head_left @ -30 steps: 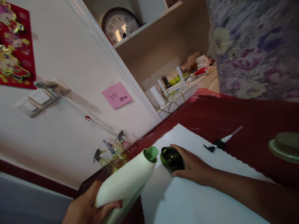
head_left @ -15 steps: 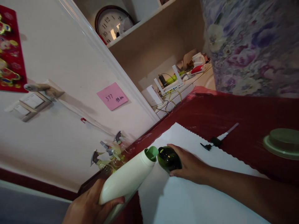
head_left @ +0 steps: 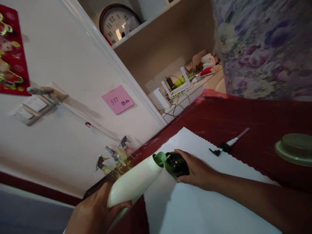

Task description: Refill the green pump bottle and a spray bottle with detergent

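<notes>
My left hand (head_left: 94, 211) grips a white bottle (head_left: 134, 182) with an open green flip cap (head_left: 159, 158), tilted so its mouth points at a dark green bottle (head_left: 175, 164). That green bottle stands on a white mat (head_left: 207, 198), and my right hand (head_left: 200, 172) is wrapped around its right side. The cap of the white bottle nearly touches the green bottle's top. A black and white pump head (head_left: 226, 146) lies on the mat's far edge, to the right of my right hand.
The mat covers part of a red table (head_left: 255, 117). Three spray bottles (head_left: 114, 161) stand by the wall at the table's left end. A green lidded dish (head_left: 293, 148) sits at the right. Behind is a shelf with a router (head_left: 179, 87) and a clock (head_left: 117, 22).
The white bottle has tipped a little more and its cap has closed in on the green bottle's top. My right hand has stayed on the green bottle.
</notes>
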`<state>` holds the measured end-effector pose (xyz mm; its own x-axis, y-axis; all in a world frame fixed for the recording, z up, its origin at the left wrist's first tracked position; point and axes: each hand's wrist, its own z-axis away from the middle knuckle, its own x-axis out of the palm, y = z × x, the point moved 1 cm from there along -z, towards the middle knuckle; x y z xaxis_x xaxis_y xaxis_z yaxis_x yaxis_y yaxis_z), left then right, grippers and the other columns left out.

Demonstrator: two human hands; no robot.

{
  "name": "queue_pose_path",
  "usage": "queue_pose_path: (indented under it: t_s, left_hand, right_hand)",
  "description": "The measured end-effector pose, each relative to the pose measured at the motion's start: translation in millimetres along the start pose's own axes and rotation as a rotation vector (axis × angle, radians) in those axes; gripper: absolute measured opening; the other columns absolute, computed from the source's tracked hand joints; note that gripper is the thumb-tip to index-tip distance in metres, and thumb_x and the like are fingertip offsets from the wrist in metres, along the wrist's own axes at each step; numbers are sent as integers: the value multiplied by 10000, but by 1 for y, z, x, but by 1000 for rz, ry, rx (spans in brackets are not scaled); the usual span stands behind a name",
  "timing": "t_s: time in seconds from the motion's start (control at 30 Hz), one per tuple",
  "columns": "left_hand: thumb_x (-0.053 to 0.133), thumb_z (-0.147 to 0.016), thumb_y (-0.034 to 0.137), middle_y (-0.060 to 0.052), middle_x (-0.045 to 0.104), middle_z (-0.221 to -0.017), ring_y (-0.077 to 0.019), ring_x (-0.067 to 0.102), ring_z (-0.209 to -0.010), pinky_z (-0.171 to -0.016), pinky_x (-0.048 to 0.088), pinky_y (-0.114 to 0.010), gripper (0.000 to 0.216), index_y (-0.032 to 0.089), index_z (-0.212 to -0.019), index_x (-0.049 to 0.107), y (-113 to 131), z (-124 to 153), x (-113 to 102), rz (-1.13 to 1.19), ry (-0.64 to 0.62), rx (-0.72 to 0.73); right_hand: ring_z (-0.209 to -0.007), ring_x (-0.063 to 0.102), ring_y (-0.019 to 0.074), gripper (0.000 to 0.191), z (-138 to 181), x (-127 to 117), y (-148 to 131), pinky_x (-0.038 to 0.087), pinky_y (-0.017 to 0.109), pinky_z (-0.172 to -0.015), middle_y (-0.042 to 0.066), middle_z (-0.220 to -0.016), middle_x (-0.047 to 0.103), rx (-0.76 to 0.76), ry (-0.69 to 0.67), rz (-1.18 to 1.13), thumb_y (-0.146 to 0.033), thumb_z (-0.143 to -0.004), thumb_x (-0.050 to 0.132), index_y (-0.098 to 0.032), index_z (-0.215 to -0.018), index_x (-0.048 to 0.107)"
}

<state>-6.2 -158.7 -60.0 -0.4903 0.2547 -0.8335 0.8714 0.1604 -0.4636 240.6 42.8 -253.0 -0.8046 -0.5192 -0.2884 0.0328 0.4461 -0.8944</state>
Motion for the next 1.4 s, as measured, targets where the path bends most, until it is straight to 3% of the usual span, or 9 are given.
queue_pose_path:
  t_s: [0.27, 0.47, 0.67, 0.83, 1.23, 1.4]
  left_hand:
    - [472, -933, 685, -1, 732, -661, -266, 749, -598, -553, 510, -321, 440, 275, -870, 619, 5, -4, -5, -41, -81, -36]
    - [427, -921, 744, -10, 730, -655, -282, 750, -597, -545, 497, -337, 509, 276, -866, 620, 4, -5, -5, -41, -87, -34]
    - [483, -892, 719, 5, 709, -601, -258, 719, -534, -550, 488, -316, 456, 287, -850, 619, 8, -10, -10, -24, -96, -65]
    - [511, -883, 651, -14, 733, -651, -274, 750, -612, -570, 500, -316, 381, 283, -854, 605, 10, -13, -12, -41, -170, -114]
    - [398, -928, 740, -42, 739, -698, -298, 752, -626, -574, 511, -348, 520, 261, -911, 600, 7, -13, -13, -71, -131, -26]
    - [375, -970, 688, -38, 739, -723, -288, 756, -644, -565, 497, -335, 469, 268, -930, 580, 9, -12, -14, -106, -150, -9]
  right_hand:
    - [-1326, 560, 387, 892, 1, 0, 1, 489, 546, -1032, 71, -1411, 641, -2, 1, -11, -282, -680, 848, -377, -1465, 434]
    - [-1323, 563, 382, 890, 1, -2, -2, 485, 537, -1038, 78, -1414, 639, 7, -10, -6, -297, -675, 855, -360, -1460, 441]
    - [-1299, 581, 376, 867, 1, -2, -4, 496, 523, -1012, 65, -1398, 653, 2, -5, -18, -286, -670, 860, -372, -1442, 475]
    - [-1296, 586, 379, 868, 1, -3, -4, 500, 517, -997, 61, -1385, 663, -5, 4, -6, -280, -665, 861, -372, -1441, 483]
    - [-1285, 591, 380, 839, 1, -3, -4, 506, 515, -1000, 49, -1374, 664, -5, 6, -9, -281, -665, 859, -385, -1413, 493]
    - [-1290, 588, 376, 835, -1, -3, -4, 506, 517, -1005, 50, -1385, 659, 0, 0, 0, -282, -665, 862, -388, -1404, 488]
